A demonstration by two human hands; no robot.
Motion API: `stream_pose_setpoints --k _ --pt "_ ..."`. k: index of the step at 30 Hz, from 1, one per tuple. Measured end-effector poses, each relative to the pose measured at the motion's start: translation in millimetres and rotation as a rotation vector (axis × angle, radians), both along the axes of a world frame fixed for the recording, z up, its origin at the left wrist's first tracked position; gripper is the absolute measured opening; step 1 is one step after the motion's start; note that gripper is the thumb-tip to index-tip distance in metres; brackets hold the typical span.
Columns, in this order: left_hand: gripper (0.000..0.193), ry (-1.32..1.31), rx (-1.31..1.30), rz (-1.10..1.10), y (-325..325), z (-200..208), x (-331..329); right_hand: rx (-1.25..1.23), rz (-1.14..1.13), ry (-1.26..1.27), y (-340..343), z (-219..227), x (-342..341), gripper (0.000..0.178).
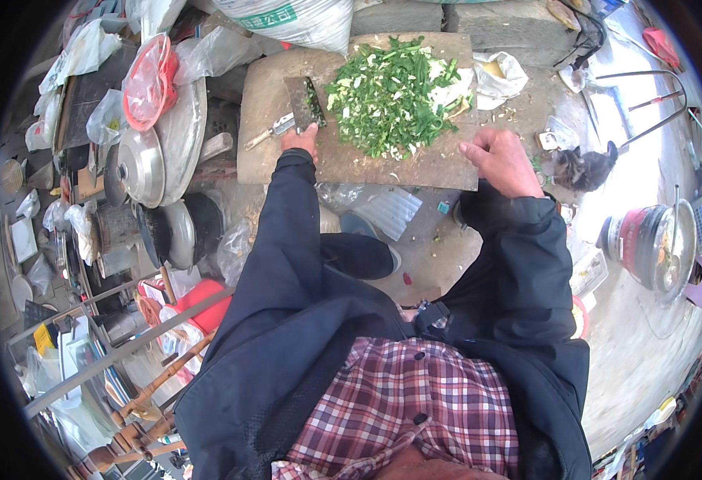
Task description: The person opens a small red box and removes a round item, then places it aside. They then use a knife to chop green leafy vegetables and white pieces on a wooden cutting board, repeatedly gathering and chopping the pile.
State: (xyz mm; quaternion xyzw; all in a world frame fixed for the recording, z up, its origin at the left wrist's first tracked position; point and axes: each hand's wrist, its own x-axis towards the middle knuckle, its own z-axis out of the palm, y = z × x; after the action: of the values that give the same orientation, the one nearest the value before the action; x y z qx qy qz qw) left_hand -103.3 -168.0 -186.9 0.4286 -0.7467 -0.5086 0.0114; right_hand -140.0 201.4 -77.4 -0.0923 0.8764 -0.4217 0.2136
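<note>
Two hands are showing in the head view, both reaching out over a big wooden chopping board (351, 164). The left hand (301, 141) is sitting at the near side of a cleaver (299, 108). The fingers are curled down, but I cannot tell if they are gripping the handle or just touching it. The cleaver is lying flat on the left part of the board, with its wide grey blade pointing away and bits of green sticking to it.

The right hand (501, 162) is resting on the right near corner of the board. It is closed in a loose fist and it is holding nothing.

A big pile of chopped greens (391, 96) is sitting in the middle and far part of the board, just to the right of the cleaver blade. Some white pieces are mixed in with the green ones.

The person is wearing a dark jacket over a checked shirt.

To the left, shiny metal pot lids (147, 164) are leaning among plastic bags. To the right, a small grey cat (583, 168) is sitting on the ground near the board. Further right, a pot (655, 244) is standing on a red stove.
</note>
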Motion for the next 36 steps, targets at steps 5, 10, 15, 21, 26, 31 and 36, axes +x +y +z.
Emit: stream_pose_setpoints --k 5,10,15,21,26,31,36 --pt "0.02 -0.065 0.117 0.032 4.0 -8.4 -10.8 -0.004 0.001 0.013 2.2 0.7 1.3 0.028" --pt "0.021 -0.069 0.264 -0.109 6.0 -19.3 -28.8 -0.019 -0.019 -0.005 2.5 0.6 1.6 0.029" --pt "0.022 -0.071 0.135 -0.302 5.6 -13.6 -33.0 0.003 -0.01 -0.014 -0.6 3.5 0.8 0.029" --pt "0.036 -0.007 -0.875 -0.782 25.6 16.7 -33.9 0.016 0.03 0.028 -7.1 3.9 -0.3 0.031" --pt "0.036 -0.159 -0.808 -0.831 68.4 25.6 -9.0 0.021 0.023 0.036 -13.3 4.0 0.5 0.029" --pt "0.033 -0.18 -0.79 -0.929 76.7 34.9 8.2 0.004 0.005 -0.006 -15.0 4.1 0.4 0.027" --pt "0.035 -0.175 -0.755 -0.909 72.4 55.9 3.6 -0.033 0.01 0.013 -15.7 -2.7 -1.3 0.027"
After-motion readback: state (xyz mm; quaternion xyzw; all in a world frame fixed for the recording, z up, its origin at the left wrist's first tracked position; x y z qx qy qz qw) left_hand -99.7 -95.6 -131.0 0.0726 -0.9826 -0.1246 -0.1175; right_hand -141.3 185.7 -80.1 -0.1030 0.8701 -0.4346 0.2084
